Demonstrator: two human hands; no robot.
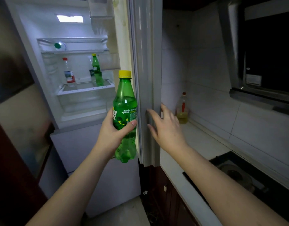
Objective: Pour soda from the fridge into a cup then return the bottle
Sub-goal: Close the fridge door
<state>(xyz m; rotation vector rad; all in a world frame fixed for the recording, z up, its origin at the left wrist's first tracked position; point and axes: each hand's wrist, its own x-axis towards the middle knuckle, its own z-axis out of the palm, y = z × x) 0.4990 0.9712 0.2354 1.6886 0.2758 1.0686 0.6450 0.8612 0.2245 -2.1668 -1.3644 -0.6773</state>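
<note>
My left hand (113, 133) grips a green Sprite bottle (125, 101) with a yellow cap, held upright in front of the open fridge (78, 101). The cap is on and the bottle is partly filled. My right hand (165, 126) rests with spread fingers against the edge of the open fridge door (145, 62), holding nothing. No cup is in view.
Inside the fridge a second green soda bottle (96, 70) and a clear bottle with a red cap (69, 72) stand on a shelf. To the right are a white counter (197, 141), an oil bottle (182, 110), a gas stove (238, 173) and a range hood (262, 46).
</note>
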